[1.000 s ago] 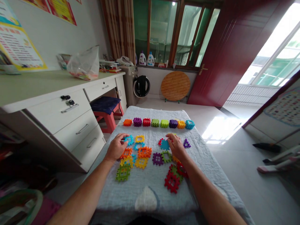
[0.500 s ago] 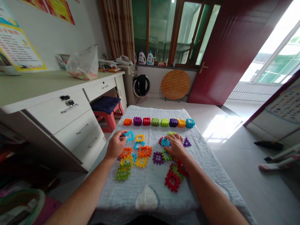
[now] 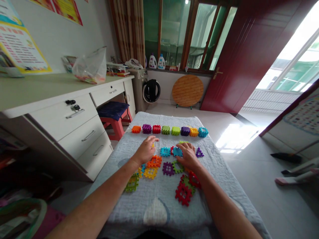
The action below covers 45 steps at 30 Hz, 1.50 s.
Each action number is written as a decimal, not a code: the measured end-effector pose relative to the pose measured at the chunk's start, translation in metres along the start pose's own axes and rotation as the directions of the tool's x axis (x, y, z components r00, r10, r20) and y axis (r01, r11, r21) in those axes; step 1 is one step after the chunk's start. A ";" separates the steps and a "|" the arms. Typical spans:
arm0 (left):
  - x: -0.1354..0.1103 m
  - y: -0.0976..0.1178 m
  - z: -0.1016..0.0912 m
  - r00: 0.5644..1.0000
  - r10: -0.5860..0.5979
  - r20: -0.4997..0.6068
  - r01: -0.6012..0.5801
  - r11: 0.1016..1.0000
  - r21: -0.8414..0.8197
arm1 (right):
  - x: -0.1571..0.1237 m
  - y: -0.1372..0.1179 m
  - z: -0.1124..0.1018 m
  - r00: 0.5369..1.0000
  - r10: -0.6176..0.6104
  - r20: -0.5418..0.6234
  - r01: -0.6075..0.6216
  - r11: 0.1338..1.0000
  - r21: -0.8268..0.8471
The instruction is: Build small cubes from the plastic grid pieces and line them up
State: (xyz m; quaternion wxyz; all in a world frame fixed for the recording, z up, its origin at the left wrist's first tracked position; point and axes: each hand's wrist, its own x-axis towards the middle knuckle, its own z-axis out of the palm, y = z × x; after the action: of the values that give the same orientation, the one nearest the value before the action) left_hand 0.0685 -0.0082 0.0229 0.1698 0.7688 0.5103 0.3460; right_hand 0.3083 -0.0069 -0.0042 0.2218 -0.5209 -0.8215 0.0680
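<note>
My left hand (image 3: 146,150) hovers over the left group of plastic interlocking pieces, fingers apart and nothing held. A yellow piece (image 3: 153,145) is mostly hidden by it. Just to its right lies a blue window-shaped piece (image 3: 165,152). My right hand (image 3: 188,155) has its thumb and fingers around a solid blue piece (image 3: 177,151), with a bit of red beside it. Below are a purple window piece (image 3: 168,168), a green frame (image 3: 177,167), an orange piece (image 3: 154,161) and a yellow window piece (image 3: 150,172). Right of my right hand is a purple triangle (image 3: 199,152).
A row of stacked pieces (image 3: 166,129), sorted by colour, runs along the far part of the cloth-covered table (image 3: 159,189). Red pieces (image 3: 183,194) lie near my right forearm, a green one (image 3: 132,183) near my left. A desk (image 3: 59,89) and stool (image 3: 113,110) stand left.
My left hand has moved right and let go of the blue window piece, which now lies beside the solid blue one. My right hand has barely moved.
</note>
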 end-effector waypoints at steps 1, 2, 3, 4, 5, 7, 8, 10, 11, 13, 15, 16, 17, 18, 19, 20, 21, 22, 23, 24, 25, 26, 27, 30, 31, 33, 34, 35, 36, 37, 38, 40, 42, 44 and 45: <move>-0.002 -0.006 -0.007 1.000 -0.009 -0.011 0.009 1.000 0.018 | 0.000 0.001 0.000 1.000 0.008 -0.011 -0.008 1.000 0.001; -0.005 -0.012 -0.013 1.000 -0.022 -0.014 0.022 0.999 0.031 | 0.000 0.001 -0.001 1.000 0.016 -0.022 -0.016 1.000 0.000; -0.009 -0.019 -0.020 0.999 -0.034 -0.013 0.034 0.999 0.038 | 0.000 0.001 -0.001 0.999 0.022 -0.031 -0.022 1.000 -0.001; -0.013 -0.026 -0.026 0.999 -0.050 -0.015 0.051 0.998 0.047 | 0.001 0.000 -0.003 0.999 0.027 -0.039 -0.027 1.000 -0.002; -0.018 -0.033 -0.030 0.997 -0.071 -0.026 0.073 0.995 0.062 | 0.001 -0.002 -0.004 0.999 0.032 -0.042 -0.032 0.999 -0.001; -0.027 -0.048 -0.034 0.991 -0.110 -0.071 0.116 0.989 0.092 | 0.004 -0.007 -0.008 0.999 0.035 -0.026 -0.035 0.999 0.010; -0.030 -0.055 -0.034 0.987 -0.124 -0.101 0.135 0.986 0.102 | 0.006 -0.011 -0.010 0.999 0.032 -0.011 -0.032 0.999 0.017; -0.036 -0.069 -0.031 0.975 -0.154 -0.157 0.172 0.980 0.104 | 0.012 -0.021 -0.013 1.000 0.006 0.024 -0.007 1.000 0.026; -0.037 -0.075 -0.030 0.969 -0.171 -0.179 0.191 0.977 0.097 | 0.017 -0.026 -0.014 0.999 -0.016 0.042 0.015 1.000 0.025; -0.039 -0.084 -0.028 0.954 -0.207 -0.217 0.228 0.971 0.075 | 0.027 -0.036 -0.012 0.994 -0.072 0.081 0.071 0.997 0.012; -0.040 -0.087 -0.028 0.942 -0.235 -0.240 0.254 0.966 0.048 | 0.038 -0.043 -0.007 0.987 -0.111 0.115 0.113 0.994 -0.011; -0.040 -0.087 -0.029 0.938 -0.244 -0.246 0.261 0.965 0.036 | 0.042 -0.044 -0.003 0.985 -0.117 0.131 0.122 0.992 -0.027; -0.040 -0.086 -0.029 0.936 -0.250 -0.250 0.264 0.964 0.026 | 0.046 -0.046 0.001 0.982 -0.115 0.149 0.123 0.991 -0.045; -0.040 -0.084 -0.030 0.935 -0.252 -0.250 0.265 0.964 0.020 | 0.049 -0.046 0.005 0.979 -0.108 0.171 0.120 0.991 -0.064; -0.040 -0.082 -0.030 0.936 -0.251 -0.248 0.263 0.965 0.018 | 0.050 -0.046 0.008 0.976 -0.096 0.195 0.114 0.990 -0.083; -0.040 -0.080 -0.030 0.937 -0.247 -0.246 0.260 0.965 0.020 | 0.051 -0.045 0.011 0.972 -0.083 0.218 0.106 0.989 -0.099; -0.040 -0.078 -0.030 0.939 -0.243 -0.243 0.256 0.966 0.025 | 0.051 -0.045 0.013 0.969 -0.070 0.237 0.098 0.989 -0.113; -0.040 -0.077 -0.030 0.942 -0.238 -0.238 0.252 0.967 0.030 | 0.051 -0.045 0.013 0.967 -0.061 0.248 0.093 0.988 -0.122; -0.040 -0.076 -0.030 0.944 -0.233 -0.233 0.247 0.968 0.035 | 0.050 -0.044 0.013 0.965 -0.057 0.255 0.092 0.988 -0.127; -0.040 -0.075 -0.030 0.947 -0.227 -0.229 0.242 0.970 0.038 | 0.050 -0.044 0.012 0.964 -0.057 0.260 0.093 0.988 -0.127; -0.040 -0.074 -0.030 0.948 -0.221 -0.229 0.236 0.971 0.040 | 0.049 -0.044 0.011 0.963 -0.060 0.264 0.096 0.988 -0.125; -0.040 -0.073 -0.030 0.949 -0.217 -0.230 0.232 0.972 0.040 | 0.049 -0.045 0.010 0.961 -0.063 0.269 0.099 0.987 -0.123; -0.040 -0.072 -0.030 0.949 -0.213 -0.233 0.228 0.973 0.040 | 0.049 -0.045 0.009 0.959 -0.063 0.277 0.101 0.987 -0.124; -0.040 -0.070 -0.031 0.948 -0.211 -0.238 0.227 0.973 0.038 | 0.051 -0.046 0.008 0.951 -0.051 0.305 0.100 0.984 -0.148; -0.040 -0.070 -0.031 0.948 -0.213 -0.238 0.228 0.973 0.038 | 0.052 -0.046 0.009 0.949 -0.046 0.311 0.099 0.982 -0.159; -0.040 -0.070 -0.031 0.946 -0.216 -0.240 0.231 0.972 0.037 | 0.053 -0.048 0.011 0.949 -0.038 0.314 0.096 0.980 -0.174; -0.040 -0.071 -0.030 0.946 -0.217 -0.241 0.232 0.972 0.035 | 0.053 -0.050 0.012 0.949 -0.037 0.314 0.096 0.980 -0.176; -0.040 -0.071 -0.030 0.946 -0.219 -0.240 0.233 0.972 0.032 | 0.052 -0.051 0.012 0.949 -0.039 0.313 0.099 0.979 -0.176; -0.040 -0.072 -0.030 0.946 -0.221 -0.238 0.234 0.972 0.028 | 0.052 -0.052 0.012 0.950 -0.047 0.308 0.104 0.980 -0.172; -0.040 -0.072 -0.030 0.946 -0.224 -0.234 0.236 0.971 0.024 | 0.051 -0.053 0.011 0.953 -0.058 0.297 0.110 0.980 -0.164; -0.040 -0.072 -0.030 0.946 -0.227 -0.230 0.238 0.971 0.021 | 0.051 -0.052 0.008 0.958 -0.069 0.278 0.115 0.981 -0.153; -0.041 -0.072 -0.030 0.946 -0.234 -0.224 0.243 0.970 0.015 | 0.052 -0.045 -0.001 0.971 -0.081 0.227 0.112 0.985 -0.130; -0.041 -0.071 -0.031 0.946 -0.239 -0.221 0.247 0.969 0.011 | 0.055 -0.028 -0.016 0.984 -0.061 0.167 0.081 0.989 -0.120; -0.041 -0.070 -0.032 0.946 -0.235 -0.224 0.243 0.970 0.007 | 0.061 0.001 -0.037 0.995 -0.008 0.097 0.021 0.991 -0.135; -0.041 -0.070 -0.032 0.946 -0.230 -0.226 0.238 0.971 0.007 | 0.064 0.018 -0.048 0.998 0.024 0.060 -0.015 0.988 -0.155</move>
State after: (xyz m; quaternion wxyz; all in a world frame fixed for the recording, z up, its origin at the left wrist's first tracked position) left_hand -0.0106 -0.0185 -0.0117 0.1377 0.6617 0.6196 0.3990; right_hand 0.3213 0.0523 0.0509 0.1545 -0.5423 -0.8256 0.0226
